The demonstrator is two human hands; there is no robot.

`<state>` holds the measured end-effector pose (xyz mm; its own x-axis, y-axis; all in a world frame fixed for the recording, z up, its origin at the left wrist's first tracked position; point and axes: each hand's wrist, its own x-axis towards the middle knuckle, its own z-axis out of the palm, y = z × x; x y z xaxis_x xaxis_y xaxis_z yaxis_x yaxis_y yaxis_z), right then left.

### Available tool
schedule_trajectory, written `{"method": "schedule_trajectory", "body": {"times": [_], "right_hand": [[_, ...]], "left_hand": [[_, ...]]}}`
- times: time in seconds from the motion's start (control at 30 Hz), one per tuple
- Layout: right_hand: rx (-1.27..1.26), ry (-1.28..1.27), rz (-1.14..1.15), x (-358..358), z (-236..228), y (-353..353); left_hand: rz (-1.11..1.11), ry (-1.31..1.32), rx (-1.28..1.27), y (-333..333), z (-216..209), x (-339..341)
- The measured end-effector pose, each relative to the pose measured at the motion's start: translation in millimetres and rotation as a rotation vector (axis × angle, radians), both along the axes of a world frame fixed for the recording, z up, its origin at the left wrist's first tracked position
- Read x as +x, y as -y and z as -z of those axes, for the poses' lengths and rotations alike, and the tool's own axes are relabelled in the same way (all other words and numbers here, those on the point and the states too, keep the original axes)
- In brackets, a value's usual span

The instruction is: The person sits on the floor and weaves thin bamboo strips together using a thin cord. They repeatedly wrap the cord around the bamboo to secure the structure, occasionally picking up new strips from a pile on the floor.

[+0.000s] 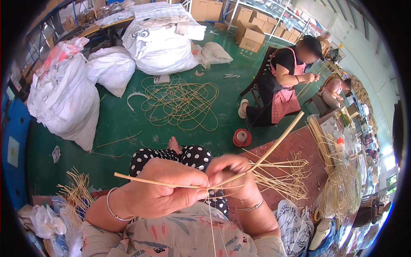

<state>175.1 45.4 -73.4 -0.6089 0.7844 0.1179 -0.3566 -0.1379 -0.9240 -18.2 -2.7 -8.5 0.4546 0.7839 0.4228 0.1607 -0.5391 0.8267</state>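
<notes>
Cane strips [278, 142] above green floor [117, 113]

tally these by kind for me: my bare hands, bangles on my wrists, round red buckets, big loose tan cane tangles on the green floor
Bare left hand and bare right hand: 2
Thin silver-coloured bangles: 2
Round red bucket: 1
Big loose tan cane tangle: 1
Total: 6

Workshop: stick bundle [320, 143], sacks [160, 53], cartons [249, 37], co-worker [283, 72].
</notes>
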Motion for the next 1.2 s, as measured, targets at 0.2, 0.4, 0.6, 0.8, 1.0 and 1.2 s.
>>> {"method": "schedule_trajectory", "body": {"times": [0.2,0.4,0.6,0.8,1.0,1.2], "right_hand": [[0.494,0.017,0.456,7,-11,27],[0.298,-0.036,0.206,-13,-16,40],[0.842,0.178,0.298,-7,-42,39],[0.879,0.360,0.393,-3,-48,49],[0.690,0.566,0.214,6,-64,58],[0.646,-0.062,0.230,40,-36,25]], "left_hand": [[-0.274,-0.106,0.317,5,-4,3],[-0.321,-0.157,0.430,5,-2,8],[-0.292,-0.371,0.422,11,0,8],[-0.230,-0.347,0.342,15,4,11],[-0.149,-0.254,0.247,16,9,8],[0.024,0.017,0.041,11,10,2]]}}
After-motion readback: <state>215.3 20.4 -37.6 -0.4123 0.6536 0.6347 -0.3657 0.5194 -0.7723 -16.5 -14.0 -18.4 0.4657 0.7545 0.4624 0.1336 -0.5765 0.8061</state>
